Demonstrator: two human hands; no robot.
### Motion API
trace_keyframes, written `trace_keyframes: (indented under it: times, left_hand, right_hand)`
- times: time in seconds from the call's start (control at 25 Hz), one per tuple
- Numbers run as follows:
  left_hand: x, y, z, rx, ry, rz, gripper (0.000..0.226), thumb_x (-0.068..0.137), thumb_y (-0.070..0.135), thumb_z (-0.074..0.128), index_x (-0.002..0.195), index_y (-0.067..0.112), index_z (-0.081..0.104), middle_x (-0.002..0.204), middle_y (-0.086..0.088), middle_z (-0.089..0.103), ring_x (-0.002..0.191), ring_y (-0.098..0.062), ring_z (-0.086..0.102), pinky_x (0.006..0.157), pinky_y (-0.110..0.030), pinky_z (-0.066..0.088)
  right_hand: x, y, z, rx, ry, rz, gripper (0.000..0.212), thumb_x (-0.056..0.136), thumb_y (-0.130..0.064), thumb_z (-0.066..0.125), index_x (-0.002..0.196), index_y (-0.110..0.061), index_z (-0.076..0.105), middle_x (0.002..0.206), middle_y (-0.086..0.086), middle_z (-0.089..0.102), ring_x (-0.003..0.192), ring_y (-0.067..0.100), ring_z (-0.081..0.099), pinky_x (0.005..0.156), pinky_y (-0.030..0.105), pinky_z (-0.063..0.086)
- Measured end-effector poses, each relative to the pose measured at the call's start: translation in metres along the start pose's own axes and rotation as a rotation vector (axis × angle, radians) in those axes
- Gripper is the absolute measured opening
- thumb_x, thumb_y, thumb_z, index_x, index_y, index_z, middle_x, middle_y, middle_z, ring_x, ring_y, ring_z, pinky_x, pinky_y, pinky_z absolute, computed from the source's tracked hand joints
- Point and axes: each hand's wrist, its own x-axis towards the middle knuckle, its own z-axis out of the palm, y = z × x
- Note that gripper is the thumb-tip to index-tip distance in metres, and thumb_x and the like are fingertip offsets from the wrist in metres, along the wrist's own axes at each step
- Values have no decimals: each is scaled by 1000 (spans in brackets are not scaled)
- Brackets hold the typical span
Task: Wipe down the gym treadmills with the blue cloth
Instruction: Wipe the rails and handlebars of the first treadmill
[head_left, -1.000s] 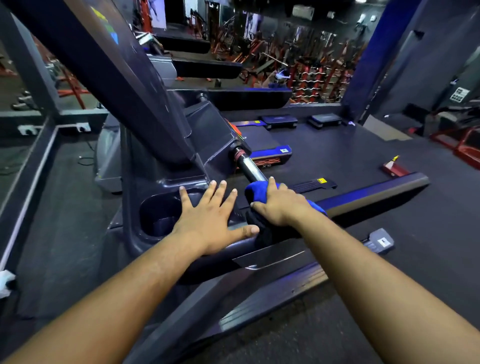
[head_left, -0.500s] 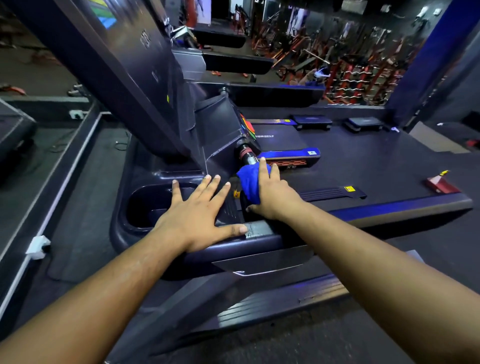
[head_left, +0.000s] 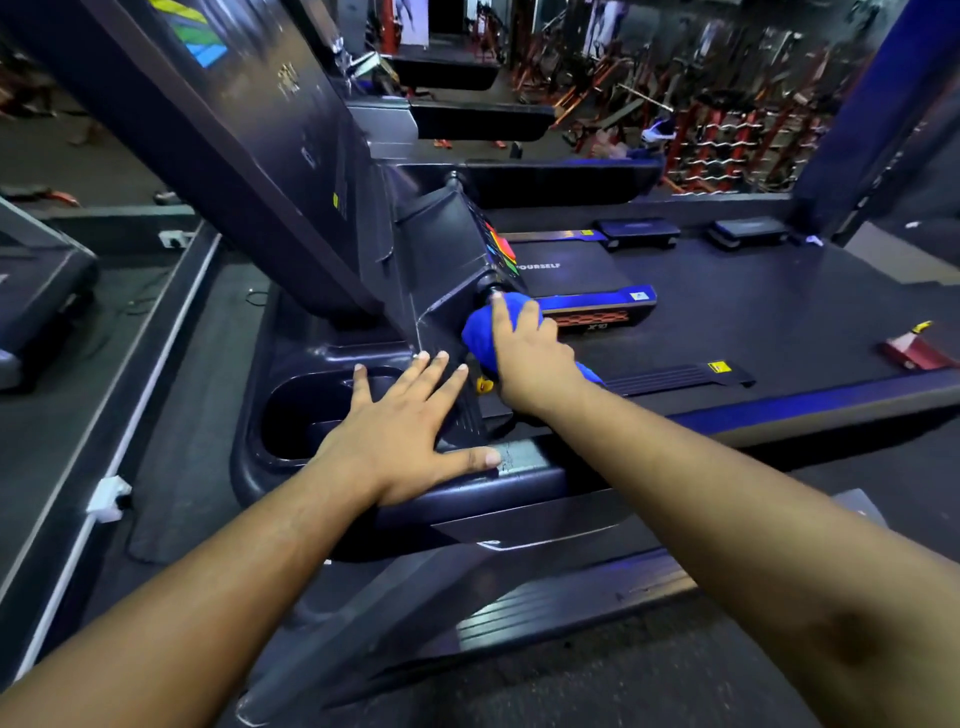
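Head view, right hand (head_left: 530, 358) gripping blue cloth (head_left: 480, 332) against treadmill (head_left: 441, 270) handlebar, left hand (head_left: 400, 436) flat, open.

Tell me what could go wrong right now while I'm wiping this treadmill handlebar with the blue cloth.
1. Your right hand presses the bunched blue cloth right beside the panel of coloured buttons; a slip could press one.
2. The small yellow clip sits just under the cloth and might snag or get pulled.
3. Your left hand lies flat by the dark cup-holder recess; leaning harder, it could slide in.
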Motion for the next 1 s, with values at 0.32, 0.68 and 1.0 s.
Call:
trace_keyframes:
  times: [0.32, 0.68, 1.0]
  left_hand:
    - [1, 1, -1, -19, -10, 2, 113, 67, 99, 13, 157, 33, -9, 165, 11, -17, 150, -6, -20, 115, -68, -9]
    - [1, 1, -1, -26, 4, -6, 113, 67, 99, 13, 157, 33, -6, 165, 11, -15, 150, -5, -18, 115, -68, -8]
    - [-1, 3, -2, 5, -2, -21, 113, 67, 98, 12, 157, 32, -7, 165, 12, -16, 150, -5, -18, 116, -67, -10]
  right_hand:
    - [16, 21, -17, 468, -146, 148, 81, 78, -37, 70, 143, -8, 33, 130, 13, 52, 114, 31, 56, 94, 40, 47]
    - [8, 36, -11, 756, -220, 208, 84, 63, -42, 77, 136, -13, 47, 125, 6, 64, 110, 28, 64, 99, 39, 50]
    - [-2, 38, 2, 447, -202, -5, 105, 77, -37, 77, 157, -29, 9, 158, 19, 21, 133, 39, 42, 108, 46, 40]
